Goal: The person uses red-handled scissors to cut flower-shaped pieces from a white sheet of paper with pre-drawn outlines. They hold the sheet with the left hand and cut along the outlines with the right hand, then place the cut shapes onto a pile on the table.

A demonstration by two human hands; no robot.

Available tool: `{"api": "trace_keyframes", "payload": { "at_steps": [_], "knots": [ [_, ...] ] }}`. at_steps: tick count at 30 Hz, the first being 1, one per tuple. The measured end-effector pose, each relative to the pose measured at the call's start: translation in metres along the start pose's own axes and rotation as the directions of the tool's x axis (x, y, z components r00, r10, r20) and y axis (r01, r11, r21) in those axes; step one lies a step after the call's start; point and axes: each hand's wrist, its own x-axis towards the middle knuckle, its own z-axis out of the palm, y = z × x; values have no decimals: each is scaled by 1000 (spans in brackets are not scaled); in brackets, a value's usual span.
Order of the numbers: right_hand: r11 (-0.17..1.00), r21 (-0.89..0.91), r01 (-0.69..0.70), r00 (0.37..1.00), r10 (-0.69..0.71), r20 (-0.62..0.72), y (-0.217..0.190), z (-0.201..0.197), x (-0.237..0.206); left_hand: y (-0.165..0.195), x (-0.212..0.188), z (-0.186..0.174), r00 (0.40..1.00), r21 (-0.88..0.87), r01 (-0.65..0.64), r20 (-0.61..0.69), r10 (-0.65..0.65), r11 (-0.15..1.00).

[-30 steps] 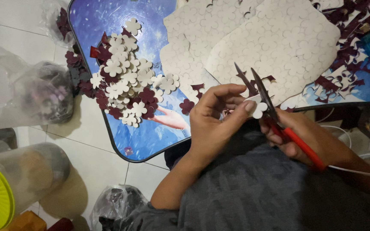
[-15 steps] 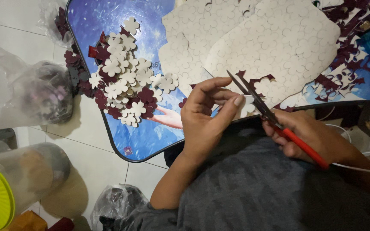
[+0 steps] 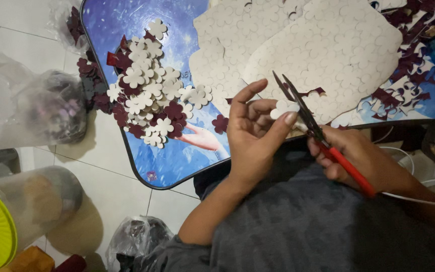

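Left hand (image 3: 252, 136) is pinching a small white flower-shaped foam cutout (image 3: 284, 108) between thumb and fingertips. Right hand (image 3: 353, 153) is clamping red-handled scissors (image 3: 318, 133), blades parted just beside the cutout.

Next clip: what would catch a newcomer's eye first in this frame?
At centre, the left hand pinches a small white flower-shaped cutout against the blades of red-handled scissors gripped by the right hand. To the left, a heap of white and maroon flower cutouts lies on the blue picture-printed tray table, with large white sheets scored with flower outlines behind.
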Motion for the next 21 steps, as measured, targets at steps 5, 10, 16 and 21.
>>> {"api": "trace_keyframes", "payload": {
  "at_steps": [5,10,16,21],
  "knots": [
    [999,35,23,999,-24,39,-5,1,0,3,0,-1,998,42,62,8,-63,997],
    [1000,-15,-9,998,10,61,-8,-1,-3,7,-2,0,996,157,76,32,-82,985],
    [999,46,-20,995,15,102,-7,-2,-3,12,-1,2,991,181,117,45,-127,977],
    [996,-84,27,997,-20,79,-5,-1,-2,13,-1,2,990,219,127,34,-138,968]
  ]
}}
